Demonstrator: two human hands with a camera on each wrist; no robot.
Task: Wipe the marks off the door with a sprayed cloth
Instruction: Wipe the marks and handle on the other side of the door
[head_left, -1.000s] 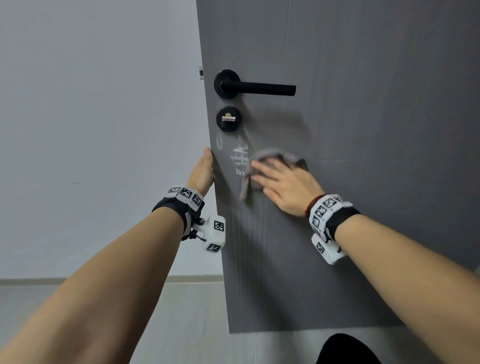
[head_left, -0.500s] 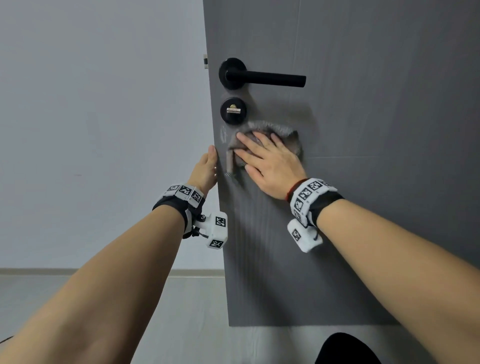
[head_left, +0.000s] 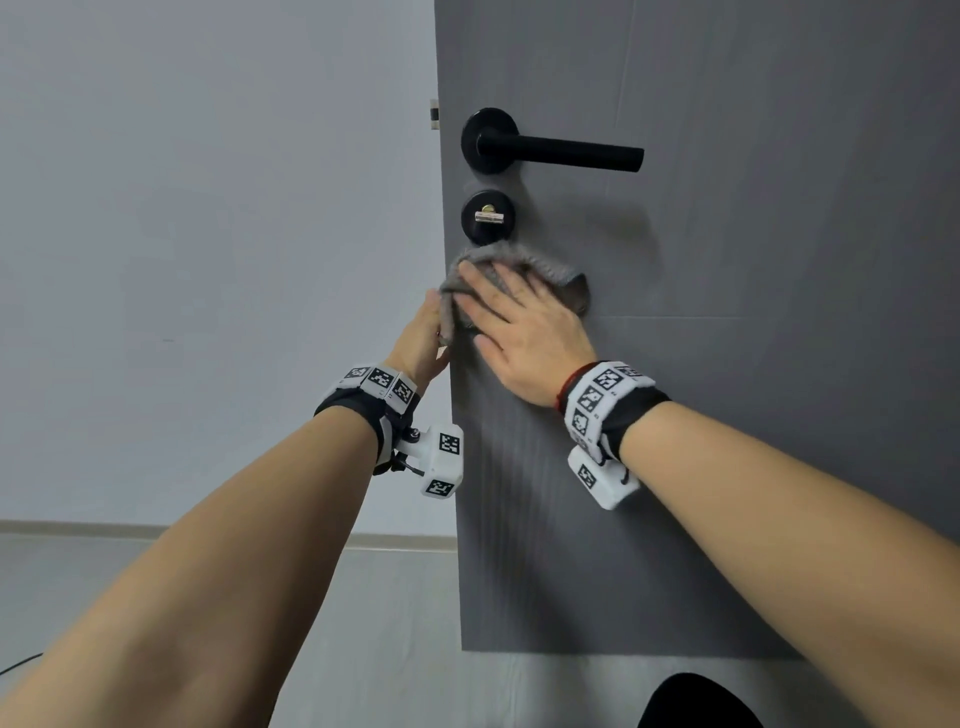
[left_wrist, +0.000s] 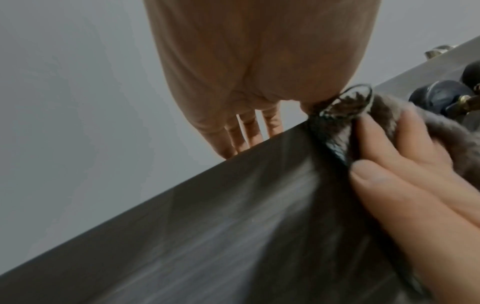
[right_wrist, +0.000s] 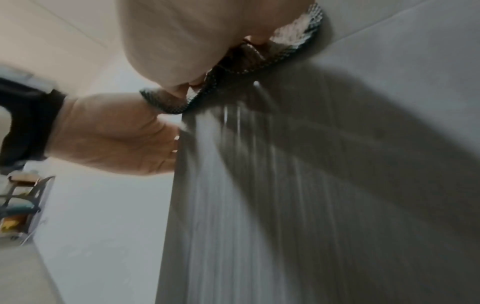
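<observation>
The dark grey door (head_left: 727, 415) stands ajar with its free edge on the left. My right hand (head_left: 514, 317) lies flat, fingers spread, pressing a grey cloth (head_left: 524, 262) against the door just below the round lock (head_left: 488, 215). The cloth (left_wrist: 389, 117) reaches the door's edge and hides any marks there. My left hand (head_left: 422, 338) grips that edge, with its fingers (left_wrist: 246, 137) behind the door (left_wrist: 233, 236) and the thumb in front, next to the cloth. In the right wrist view the cloth (right_wrist: 171, 102) shows under my palm, above pale streaks on the door (right_wrist: 337, 185).
A black lever handle (head_left: 556, 151) juts out above the lock. A plain pale wall (head_left: 208, 260) lies left of the door, with a skirting strip (head_left: 78, 527) and light floor below. A small rack (right_wrist: 20, 205) with things on it stands low by the wall.
My right hand slid the cloth up and left, from the middle of the panel to the door's edge under the lock, over the white marks. The left hand kept its hold on the edge.
</observation>
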